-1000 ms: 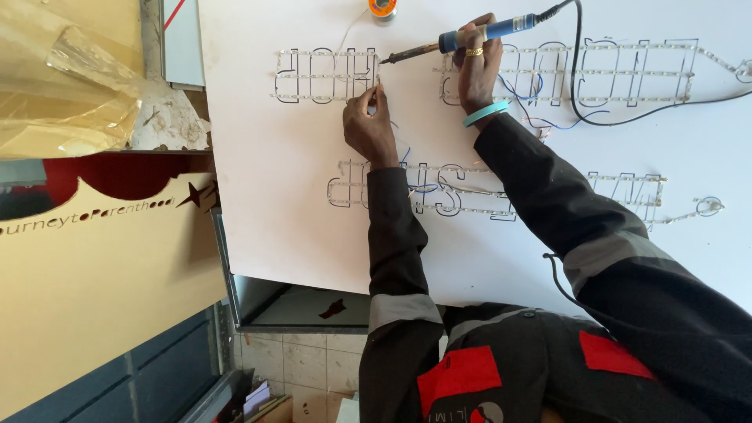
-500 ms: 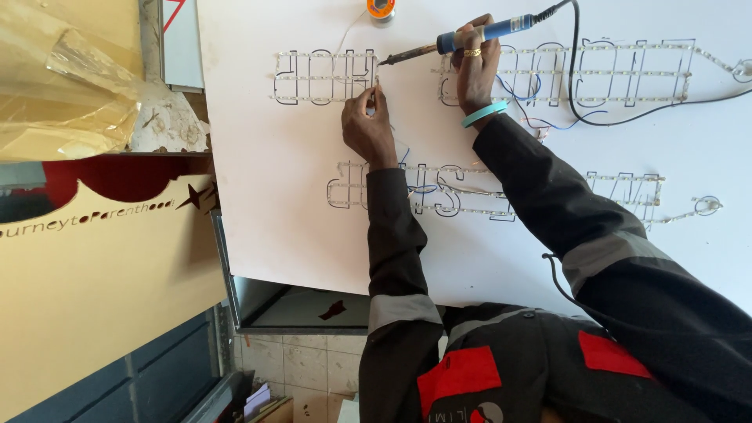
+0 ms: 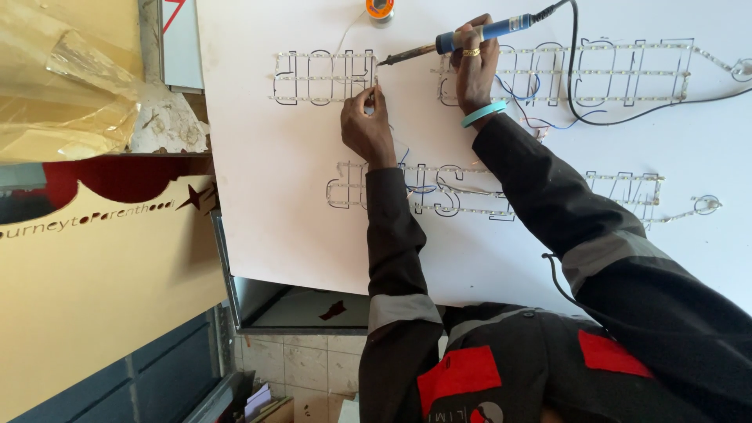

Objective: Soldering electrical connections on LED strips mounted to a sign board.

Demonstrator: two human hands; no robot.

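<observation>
Left hand: your left hand (image 3: pixel 366 125) pinches a thin solder wire (image 3: pixel 345 35) against the LED letter outlines (image 3: pixel 325 77) on the white board (image 3: pixel 266 204).
Right hand: your right hand (image 3: pixel 472 74) is closed around the blue-handled soldering iron (image 3: pixel 470 37), tip beside those fingertips.
Far edge: the solder spool (image 3: pixel 380 9) sits there.

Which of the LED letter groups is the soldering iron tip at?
The upper-left letter group: the soldering iron tip meets its right edge, where the left hand pinches.

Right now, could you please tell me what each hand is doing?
Left hand: pinched shut on a thin solder wire.
Right hand: closed around the soldering iron.
</observation>
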